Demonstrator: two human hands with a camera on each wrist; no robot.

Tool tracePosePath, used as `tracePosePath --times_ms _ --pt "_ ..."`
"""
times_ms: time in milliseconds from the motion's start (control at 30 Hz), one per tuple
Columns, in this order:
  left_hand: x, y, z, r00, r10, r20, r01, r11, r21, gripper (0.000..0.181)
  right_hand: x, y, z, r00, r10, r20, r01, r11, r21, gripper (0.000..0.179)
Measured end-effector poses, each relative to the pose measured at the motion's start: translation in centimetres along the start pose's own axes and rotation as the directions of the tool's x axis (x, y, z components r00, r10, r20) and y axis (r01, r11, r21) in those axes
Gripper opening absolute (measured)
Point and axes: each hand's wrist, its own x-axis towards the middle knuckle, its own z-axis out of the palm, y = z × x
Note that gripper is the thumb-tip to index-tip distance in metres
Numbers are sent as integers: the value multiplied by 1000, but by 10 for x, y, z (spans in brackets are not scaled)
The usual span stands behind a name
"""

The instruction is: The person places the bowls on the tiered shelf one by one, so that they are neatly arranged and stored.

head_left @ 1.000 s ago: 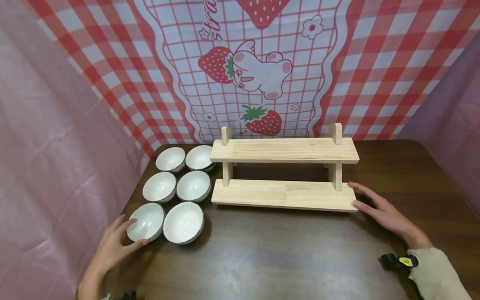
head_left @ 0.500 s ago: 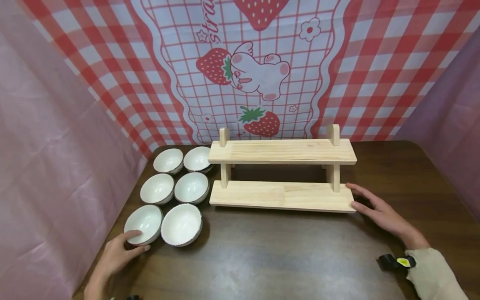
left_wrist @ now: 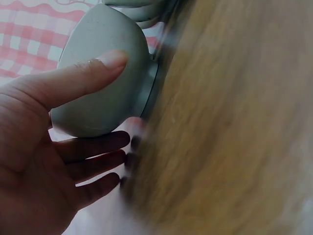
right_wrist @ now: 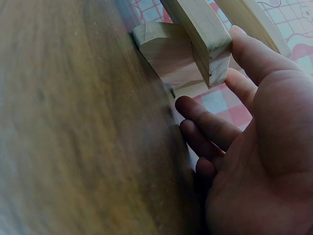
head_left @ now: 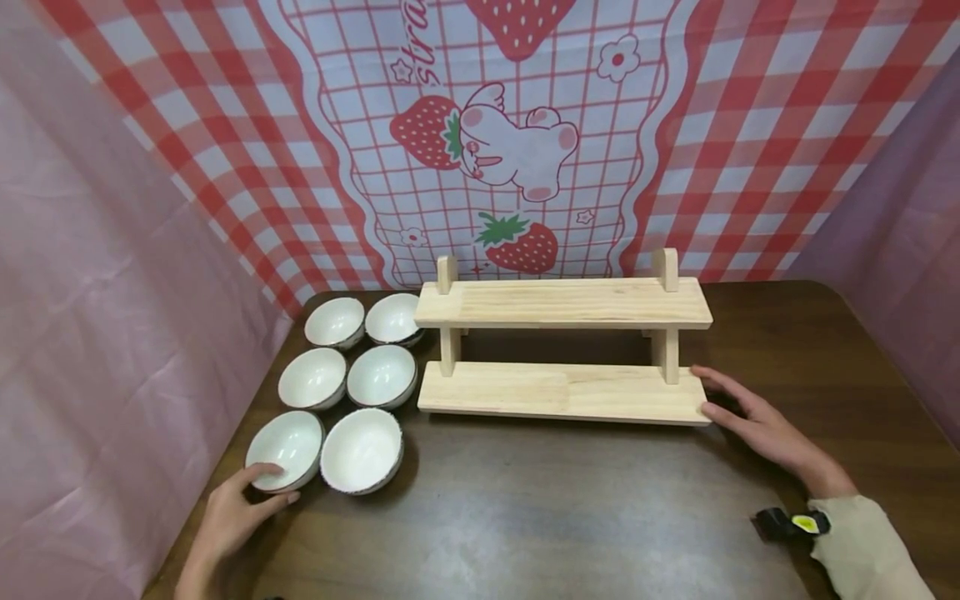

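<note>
At the front left of the table, my left hand (head_left: pixel 231 515) grips the near-left bowl (head_left: pixel 294 440), a pale glazed one with a dark rim. A finger reaches over the rim inside it, and in the left wrist view the thumb (left_wrist: pixel 93 78) presses along its outer wall. The other fingers spread below the bowl's side. My right hand (head_left: pixel 765 429) touches the right end of a light wooden two-tier shelf (head_left: pixel 495 389), thumb at the front corner and index finger at the rear one. In the right wrist view, the remaining fingers (right_wrist: pixel 210 122) are loosely bent beside the board.
Several more white bowls stand close together in two columns left of the shelf, among them a front one (head_left: pixel 362 450) beside the gripped bowl. A brown wooden table (head_left: pixel 540 508) lies under everything. A red-checked strawberry cloth (head_left: pixel 517 150) hangs behind, with pink curtains (head_left: pixel 105 317) at the sides.
My left hand has shifted from around the near-left bowl's side to its near rim and taken hold of it. The right hand stays at the shelf's end.
</note>
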Motion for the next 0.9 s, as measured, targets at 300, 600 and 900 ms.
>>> tracePosePath --times_ms 300,600,900 --pt "-3 -2 5 995 -75 -59 67 989 -131 33 -1 4 4 999 -42 -16 42 999 16 57" --pt "-3 -3 9 989 -91 -116 67 979 -194 33 -1 5 4 998 -60 -22 60 998 30 57" --pt "-3 -3 13 980 -128 -151 87 964 -253 31 -1 3 2 999 -46 -13 47 998 35 57"
